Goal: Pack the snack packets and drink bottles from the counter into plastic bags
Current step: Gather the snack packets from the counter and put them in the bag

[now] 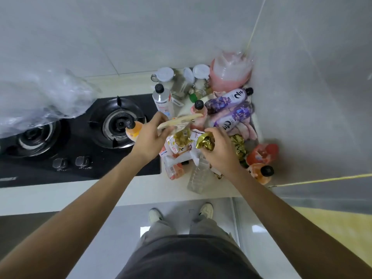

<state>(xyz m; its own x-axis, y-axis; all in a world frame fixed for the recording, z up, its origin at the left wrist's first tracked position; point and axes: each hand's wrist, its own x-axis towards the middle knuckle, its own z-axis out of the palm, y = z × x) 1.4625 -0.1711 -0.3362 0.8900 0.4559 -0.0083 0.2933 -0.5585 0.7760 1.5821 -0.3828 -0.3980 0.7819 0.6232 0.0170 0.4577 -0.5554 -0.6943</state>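
Basically early stage: nothing visibly bagged yet. Left hand (150, 135) pinches a flat cream snack packet (179, 120), lifted over the pile. Right hand (218, 151) grips a crumpled gold foil packet (205, 142). Most goods sit on the desk (217, 193) right of the gas hob (80, 137): two purple bottles (229, 107) lying in the corner, orange drink bottle (261, 173) near the wall, another orange one (132, 131) on the hob edge, a clear empty bottle (198, 178), mixed snack packets (177, 150). Clear plastic bag (40, 99) lies bunched over the left burner, probably empty, though the view is poor. Pink bags (230, 72) stand in the corner. Nearly everything left to pack.
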